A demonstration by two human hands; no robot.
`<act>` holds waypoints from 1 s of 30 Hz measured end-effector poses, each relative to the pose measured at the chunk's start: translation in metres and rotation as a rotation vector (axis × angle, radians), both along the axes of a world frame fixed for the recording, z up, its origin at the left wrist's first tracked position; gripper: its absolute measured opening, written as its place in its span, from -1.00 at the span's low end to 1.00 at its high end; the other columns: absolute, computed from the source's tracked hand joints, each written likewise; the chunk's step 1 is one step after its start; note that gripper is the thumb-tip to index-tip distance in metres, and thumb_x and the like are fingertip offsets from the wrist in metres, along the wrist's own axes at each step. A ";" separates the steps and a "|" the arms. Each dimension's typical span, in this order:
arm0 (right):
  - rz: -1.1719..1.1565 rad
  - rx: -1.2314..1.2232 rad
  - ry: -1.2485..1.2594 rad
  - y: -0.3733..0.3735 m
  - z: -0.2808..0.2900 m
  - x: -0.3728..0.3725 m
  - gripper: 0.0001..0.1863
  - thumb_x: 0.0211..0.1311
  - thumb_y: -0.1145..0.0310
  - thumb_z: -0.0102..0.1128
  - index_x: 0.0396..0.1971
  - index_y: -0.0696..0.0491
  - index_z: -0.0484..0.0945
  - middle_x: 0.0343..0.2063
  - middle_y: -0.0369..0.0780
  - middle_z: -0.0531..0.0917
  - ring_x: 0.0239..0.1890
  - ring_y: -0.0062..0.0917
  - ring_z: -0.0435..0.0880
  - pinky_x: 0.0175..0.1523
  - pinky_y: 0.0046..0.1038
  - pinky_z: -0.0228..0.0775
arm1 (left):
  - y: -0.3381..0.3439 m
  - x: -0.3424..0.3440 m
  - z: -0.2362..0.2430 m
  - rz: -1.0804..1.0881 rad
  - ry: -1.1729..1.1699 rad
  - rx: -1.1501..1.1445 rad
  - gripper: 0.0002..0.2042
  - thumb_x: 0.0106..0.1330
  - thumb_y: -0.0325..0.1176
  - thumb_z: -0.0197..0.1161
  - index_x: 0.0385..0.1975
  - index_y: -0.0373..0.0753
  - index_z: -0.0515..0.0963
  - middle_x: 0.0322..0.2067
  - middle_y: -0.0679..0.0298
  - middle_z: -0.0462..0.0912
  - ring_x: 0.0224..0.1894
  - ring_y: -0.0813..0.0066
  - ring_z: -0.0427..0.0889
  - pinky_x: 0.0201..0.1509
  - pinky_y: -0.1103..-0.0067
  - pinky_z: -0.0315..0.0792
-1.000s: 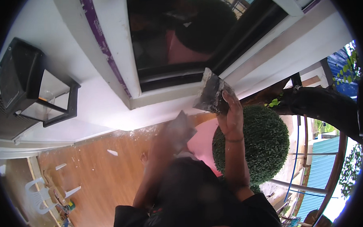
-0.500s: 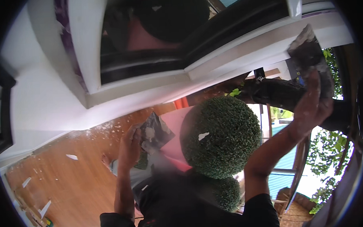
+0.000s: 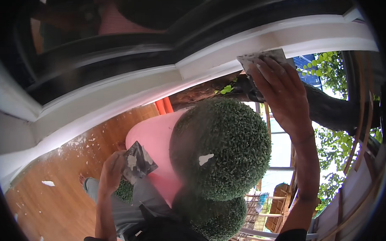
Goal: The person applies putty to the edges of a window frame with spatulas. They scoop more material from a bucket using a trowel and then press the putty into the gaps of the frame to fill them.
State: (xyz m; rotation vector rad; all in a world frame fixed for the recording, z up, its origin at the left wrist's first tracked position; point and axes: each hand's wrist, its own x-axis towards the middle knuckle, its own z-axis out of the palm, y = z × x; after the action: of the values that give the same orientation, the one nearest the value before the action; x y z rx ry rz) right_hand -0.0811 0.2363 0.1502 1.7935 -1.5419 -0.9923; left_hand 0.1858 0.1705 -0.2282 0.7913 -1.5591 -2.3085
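Two scrapers (image 3: 262,58), one per grip.

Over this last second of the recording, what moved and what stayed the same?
The right hand carried its putty knife from in front of the chest, up and out to the right, and now presses it flat against the white window frame. The left hand dropped lower, keeping hold of the second, smeared scraper. The round green topiary ball and the wooden floor with its white flecks look unchanged.
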 end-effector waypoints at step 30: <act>-0.070 0.146 0.381 -0.014 -0.042 -0.029 -0.39 0.18 0.31 0.08 0.29 0.03 0.35 0.23 -0.27 0.41 0.30 -0.43 0.35 0.41 -0.30 0.18 | -0.021 -0.007 -0.029 -0.101 0.075 0.027 -0.70 0.55 -0.34 -0.07 0.00 -0.42 0.53 -0.43 0.33 0.59 -0.32 0.66 0.52 -0.19 0.64 0.42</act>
State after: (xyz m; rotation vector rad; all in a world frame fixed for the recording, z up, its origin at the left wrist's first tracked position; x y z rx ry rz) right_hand -0.1103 0.2224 0.1082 1.5374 -1.3285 -1.4193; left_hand 0.1789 0.1498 -0.2568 0.6382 -1.5736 -2.4053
